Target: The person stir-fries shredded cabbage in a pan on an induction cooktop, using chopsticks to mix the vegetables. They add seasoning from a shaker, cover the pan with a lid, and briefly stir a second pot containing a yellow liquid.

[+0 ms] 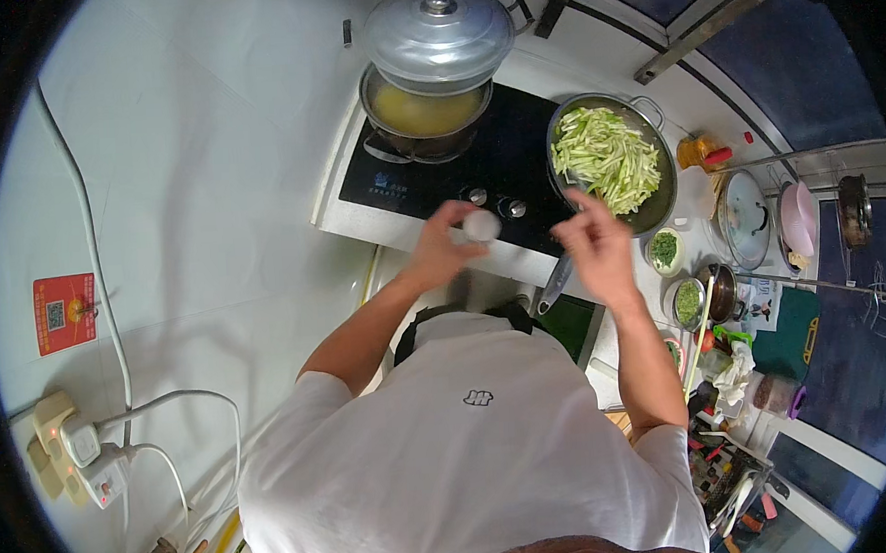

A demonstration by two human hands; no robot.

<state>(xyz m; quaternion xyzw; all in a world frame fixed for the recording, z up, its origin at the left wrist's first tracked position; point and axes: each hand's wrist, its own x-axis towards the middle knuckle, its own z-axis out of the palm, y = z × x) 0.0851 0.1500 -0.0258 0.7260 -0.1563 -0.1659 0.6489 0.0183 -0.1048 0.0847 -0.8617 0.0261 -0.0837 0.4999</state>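
My left hand (441,246) is closed around a small round whitish container (482,226), blurred, in front of the stove knobs. My right hand (595,246) has its fingers apart and seems to hold nothing; it hovers by the near rim of a frying pan (670,197). Pale green vegetable strips (606,159) are heaped in that pan, whose handle (555,284) points towards me. Behind my left hand, a pot (425,146) with yellowish liquid stands on the black cooktop (514,122), partly under a lidded metal pot (438,44).
Right of the pan stand a bowl of chopped greens (664,250), a second bowl (687,303), a dark pot (723,292) and a glass lid (745,219). A green cutting board (785,330) lies farther right. Power plugs and cables (84,445) hang on the left wall.
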